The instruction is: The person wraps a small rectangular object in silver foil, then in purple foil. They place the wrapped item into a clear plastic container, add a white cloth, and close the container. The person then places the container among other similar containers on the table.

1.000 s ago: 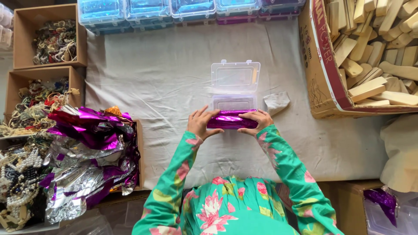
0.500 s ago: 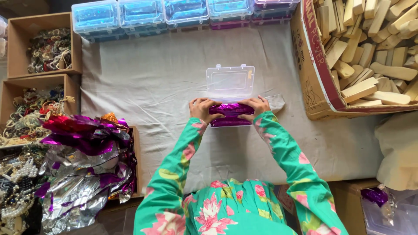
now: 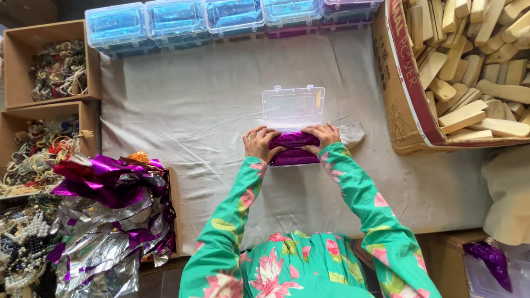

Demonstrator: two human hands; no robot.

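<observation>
Seen from above, at the bottom centre of the frame, a person in a green dress with pink flowers reaches both sleeves upward onto a bench covered with a wrinkled grey cloth (image 3: pixel 182 116).

At the centre of the frame the left hand (image 3: pixel 259 142) and the right hand (image 3: pixel 323 135) press down on a crinkled purple foil pad (image 3: pixel 292 148). The fingers of each hand are curled and close together, their tips resting on the top of the foil at its left and right ends. The foil fills the base of a small clear plastic box, whose hinged lid (image 3: pixel 293 107) stands open just above the hands. It is rectangular with 2 small clasps on its far edge.

Bare cloth lies open on every side of the box, widest to the left and below right.

At the lower left, a heap of shiny purple and silver foil sheets (image 3: pixel 105 221) spills over a cardboard tray. Further up the left edge sit 2 cardboard boxes of tangled beads and cords (image 3: pixel 58 69). At the right edge, a large cardboard carton (image 3: pixel 400 83) holds pale, smooth wooden blocks (image 3: pixel 469 66).

Along the top edge, a row of closed clear boxes (image 3: pixel 182 19) with blue contents touch side by side.
</observation>
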